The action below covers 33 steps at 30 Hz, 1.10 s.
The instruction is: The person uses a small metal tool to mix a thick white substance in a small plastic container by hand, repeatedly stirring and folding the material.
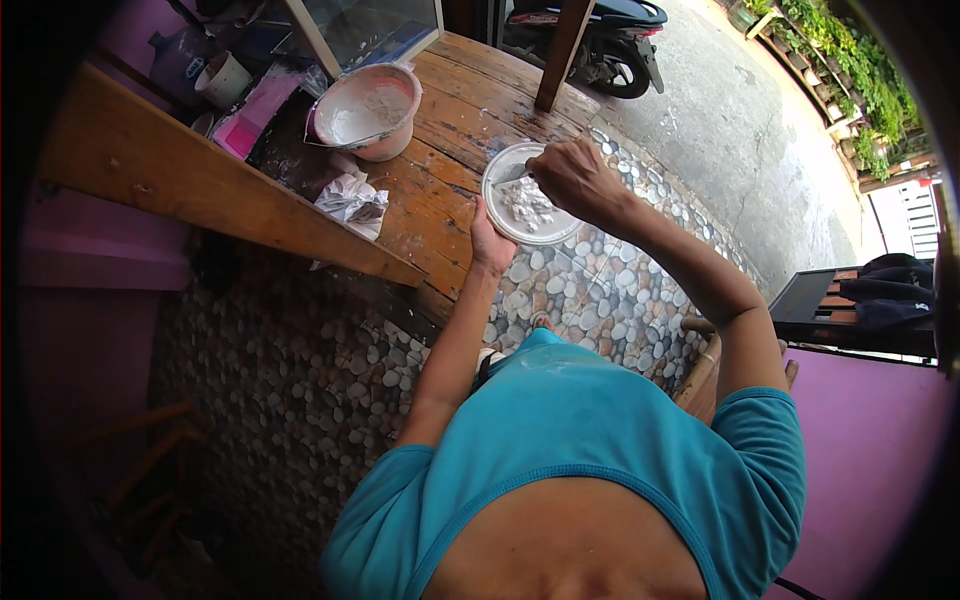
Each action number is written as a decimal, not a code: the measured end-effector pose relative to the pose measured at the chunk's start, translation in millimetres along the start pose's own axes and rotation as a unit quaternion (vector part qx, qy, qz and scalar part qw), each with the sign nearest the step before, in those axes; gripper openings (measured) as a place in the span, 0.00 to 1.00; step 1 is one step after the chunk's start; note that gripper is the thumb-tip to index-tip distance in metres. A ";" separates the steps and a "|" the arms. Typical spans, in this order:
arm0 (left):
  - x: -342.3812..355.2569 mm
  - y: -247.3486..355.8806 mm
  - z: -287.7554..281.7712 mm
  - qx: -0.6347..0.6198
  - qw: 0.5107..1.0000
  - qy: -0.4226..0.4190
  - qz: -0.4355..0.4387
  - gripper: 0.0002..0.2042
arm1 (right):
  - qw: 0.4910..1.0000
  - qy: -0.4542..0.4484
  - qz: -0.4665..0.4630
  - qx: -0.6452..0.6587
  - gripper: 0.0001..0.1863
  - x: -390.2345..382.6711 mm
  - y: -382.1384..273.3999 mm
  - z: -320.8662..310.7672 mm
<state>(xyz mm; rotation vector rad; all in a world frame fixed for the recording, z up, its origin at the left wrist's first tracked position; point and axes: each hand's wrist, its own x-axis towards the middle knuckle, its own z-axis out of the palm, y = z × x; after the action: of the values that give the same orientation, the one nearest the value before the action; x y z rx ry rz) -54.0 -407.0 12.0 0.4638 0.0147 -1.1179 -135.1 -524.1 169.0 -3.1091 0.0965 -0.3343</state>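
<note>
A round white tub (pixel 562 229) with lumpy white paste (pixel 527 204) inside is held up just off the table's right edge. My left hand (pixel 490 240) grips it from the lower left, thumb along the side and the other fingers mostly hidden beneath. Over the tub's upper right rim, my right hand (pixel 583 180) is closed round the handle of a scraper (pixel 512 172). Its flat greyish blade reaches into the tub above the paste; the handle is hidden in my fist.
On the wooden table (pixel 440 150) stand a pinkish bucket (pixel 390 140) with white residue and crumpled white paper (pixel 352 200). A wooden beam (pixel 230 195) slants across the left, and a post (pixel 565 55) rises at the table's far end. A motorbike (pixel 610 50) is parked beyond.
</note>
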 end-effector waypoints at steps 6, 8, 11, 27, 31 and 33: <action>-1.2 3.9 -10.1 -0.029 0.999 0.030 -0.023 0.28 | 0.994 -0.096 -0.052 -0.016 0.05 -14.2 -13.8 5.2; -0.8 5.1 -12.4 -0.021 0.999 0.037 -0.013 0.28 | 0.992 -0.098 -0.078 -0.035 0.06 -24.1 -6.7 10.0; 3.6 6.9 -33.8 -0.011 1.000 -0.012 -0.006 0.29 | 0.990 0.001 -0.143 -0.012 0.07 -40.7 10.5 19.9; 7.8 3.3 -23.4 0.002 0.999 -0.002 0.053 0.31 | 0.994 -0.042 0.102 0.021 0.05 -93.5 -6.1 -20.6; 18.4 -0.2 -18.3 -0.008 0.996 -0.002 0.084 0.32 | 0.989 0.002 0.138 0.049 0.09 -97.7 -21.0 -12.7; 23.3 -3.2 -20.5 -0.014 0.995 -0.022 0.092 0.32 | 0.984 0.023 0.165 0.056 0.10 -97.4 -27.8 -0.7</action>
<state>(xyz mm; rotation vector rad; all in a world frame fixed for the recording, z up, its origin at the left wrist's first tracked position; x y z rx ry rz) -41.9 -420.7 -13.3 0.4074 -0.0501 -0.9454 -228.6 -490.3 149.6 -2.9032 0.5642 -0.3860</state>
